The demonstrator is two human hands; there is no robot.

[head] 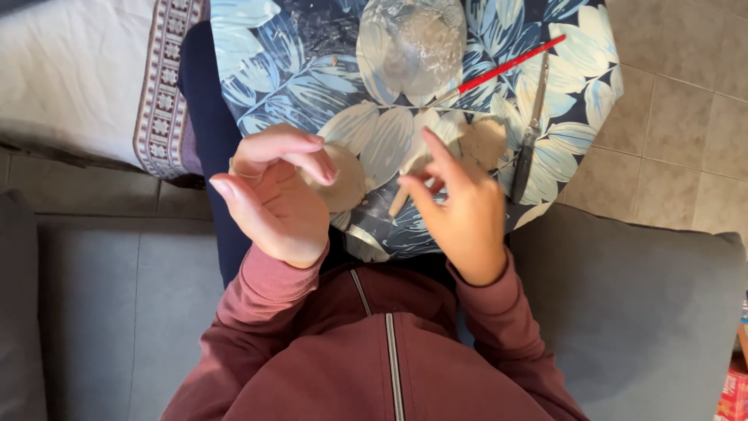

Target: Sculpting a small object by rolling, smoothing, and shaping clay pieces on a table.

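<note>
My left hand (274,199) hovers with its fingers loosely curled and holds nothing. It is just in front of a pale round lump of clay (345,183) that lies on the blue leaf-patterned board (312,86) on my lap. My right hand (461,212) pinches a small pale roll of clay (402,198) between its fingertips. A second flat piece of clay (485,140) lies just beyond that hand. Both wrists wear maroon sleeves.
A clear plastic bowl (413,39) stands at the board's far side. A red-handled brush (506,66) and a dark-handled metal tool (530,136) lie at the board's right. I sit on a grey sofa (639,312). A white patterned cloth (78,78) is at the left and a tiled floor (686,117) at the right.
</note>
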